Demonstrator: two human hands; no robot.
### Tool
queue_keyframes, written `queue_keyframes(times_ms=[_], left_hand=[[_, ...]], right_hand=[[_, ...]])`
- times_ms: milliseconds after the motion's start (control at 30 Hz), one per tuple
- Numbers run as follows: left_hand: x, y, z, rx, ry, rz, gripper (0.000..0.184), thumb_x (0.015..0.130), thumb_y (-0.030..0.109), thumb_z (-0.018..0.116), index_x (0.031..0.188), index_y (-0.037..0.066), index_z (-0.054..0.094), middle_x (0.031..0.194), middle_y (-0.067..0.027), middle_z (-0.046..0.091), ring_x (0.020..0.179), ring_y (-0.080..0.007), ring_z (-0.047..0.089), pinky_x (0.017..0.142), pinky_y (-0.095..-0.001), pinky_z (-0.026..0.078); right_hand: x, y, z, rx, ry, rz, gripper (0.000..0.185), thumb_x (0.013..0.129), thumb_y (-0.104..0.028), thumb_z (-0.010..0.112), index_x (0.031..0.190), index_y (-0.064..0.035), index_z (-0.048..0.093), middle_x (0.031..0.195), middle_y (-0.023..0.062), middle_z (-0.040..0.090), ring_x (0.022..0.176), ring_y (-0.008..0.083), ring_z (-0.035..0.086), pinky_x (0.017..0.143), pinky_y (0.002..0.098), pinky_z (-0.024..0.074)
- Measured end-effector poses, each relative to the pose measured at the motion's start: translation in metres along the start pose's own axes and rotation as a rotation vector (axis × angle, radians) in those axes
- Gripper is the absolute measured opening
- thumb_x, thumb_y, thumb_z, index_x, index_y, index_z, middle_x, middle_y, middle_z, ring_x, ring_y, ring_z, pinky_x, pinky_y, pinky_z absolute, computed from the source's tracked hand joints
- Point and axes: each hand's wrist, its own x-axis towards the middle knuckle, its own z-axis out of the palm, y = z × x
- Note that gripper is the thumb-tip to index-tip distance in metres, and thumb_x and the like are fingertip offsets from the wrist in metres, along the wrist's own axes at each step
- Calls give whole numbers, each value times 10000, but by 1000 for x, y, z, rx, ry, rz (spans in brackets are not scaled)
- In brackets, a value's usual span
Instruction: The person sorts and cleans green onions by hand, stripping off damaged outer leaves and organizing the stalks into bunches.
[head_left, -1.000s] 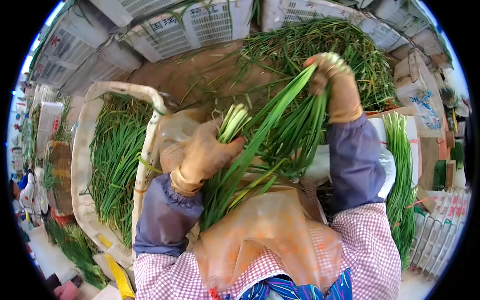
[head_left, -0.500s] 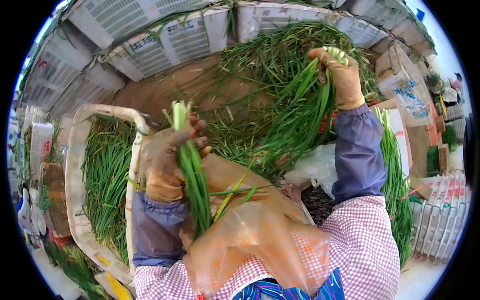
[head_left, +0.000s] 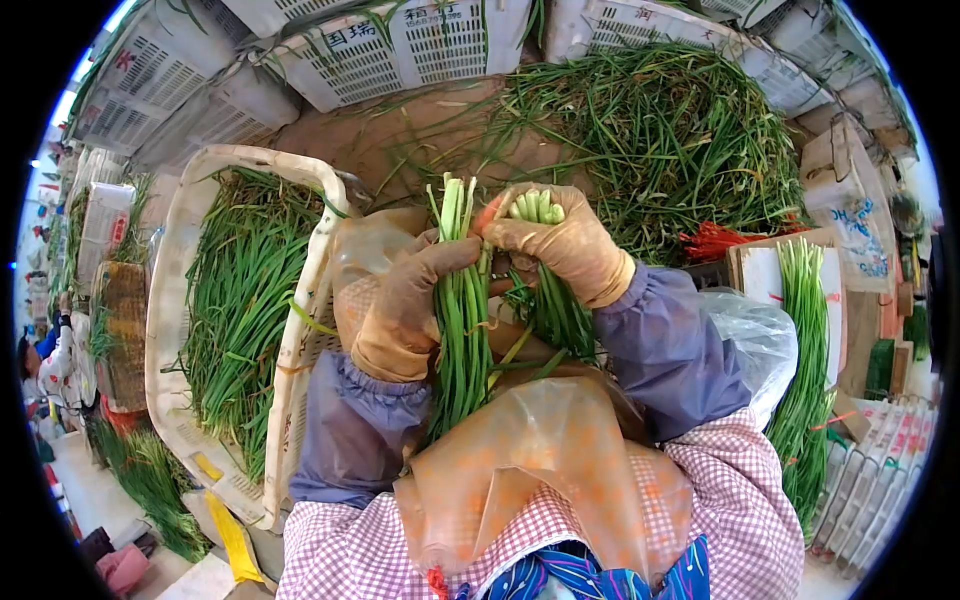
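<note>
My left hand (head_left: 408, 300), in a soiled tan glove, is closed round a bunch of garlic chives (head_left: 464, 335), pale stem ends up and leaves hanging over the clear apron (head_left: 520, 440). Close beside it, my gloved right hand (head_left: 565, 245) grips a second bunch of garlic chives (head_left: 560, 315) just below its stem ends. The right fingertips meet the stems of the left bunch; whether they pinch any of them I cannot tell. To the left stands a white plastic crate (head_left: 325, 220) of loose garlic chives (head_left: 245, 310).
A big heap of leafy trimmings (head_left: 670, 150) covers the ground ahead. White slatted crates (head_left: 350, 65) line the back. On the right are red ties (head_left: 715, 240), a clear plastic bag (head_left: 765, 345) and a long bunch of chives (head_left: 800, 350) against a white board.
My right hand has come down and left with its chives, from high over the heap to beside my left hand. My left hand has shifted right, still holding its bunch. The view has shifted.
</note>
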Motion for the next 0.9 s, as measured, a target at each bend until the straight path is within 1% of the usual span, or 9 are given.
queue_keyframes(times_ms=[167,233,367,400,500,567,633,833,900], left_hand=[[0,2,-18,-151,-293,100,298,814,179,610,1059,16,562,992,-120,608,871,-259,613,653,-381,561],[1,3,-30,-180,-92,12,281,823,177,603,1056,25,567,1040,-127,591,983,-261,575,691,-394,548],[1,-7,-16,157,-79,-85,227,831,94,609,1045,24,577,913,-98,638,751,-200,635,609,-306,541],[1,-12,-9,82,-56,-158,244,808,76,642,1037,21,578,845,-74,646,634,-159,627,543,-270,528],[4,-18,-8,178,-111,36,258,795,68,658,1035,22,574,834,-72,645,627,-149,623,511,-270,522],[1,-15,-8,203,-55,3,216,809,66,627,1009,4,571,833,-107,645,649,-175,637,536,-270,531],[-1,-16,0,220,7,88,288,769,59,684,1029,9,571,816,-63,645,627,-142,618,503,-257,516],[3,-20,-9,306,140,138,304,746,83,721,998,-9,575,782,-59,640,612,-119,600,501,-245,491],[-5,-13,-2,321,158,108,298,739,91,729,981,-5,582,766,-54,636,606,-111,592,498,-237,480]], right_hand=[[-2,-9,-19,104,107,48,73,805,-63,638,842,0,635,655,17,571,479,77,466,411,226,387],[-6,-12,-28,164,102,52,99,822,-105,635,858,-13,625,641,-1,537,498,65,447,432,227,362],[-8,-12,-22,147,-13,26,136,814,-135,655,876,-16,627,659,0,544,512,65,446,441,237,368],[-5,-10,-20,137,20,-2,133,821,-133,652,880,-14,637,637,-4,542,498,65,446,435,226,366],[-7,-9,-16,169,57,8,126,824,-122,654,875,-7,649,611,-3,554,482,68,463,427,217,370],[-11,-7,-10,-85,-4,63,112,820,-112,660,860,-8,652,617,8,573,461,79,479,407,227,372],[-8,9,-14,-76,-28,36,104,810,-111,674,829,-11,650,615,21,586,440,89,487,389,236,372],[-9,11,-23,-186,30,-11,94,804,-100,662,784,-11,643,590,26,577,430,105,493,393,243,388],[-12,-1,-31,-79,112,54,65,792,-66,647,777,-10,619,604,46,583,440,111,499,400,228,381]])
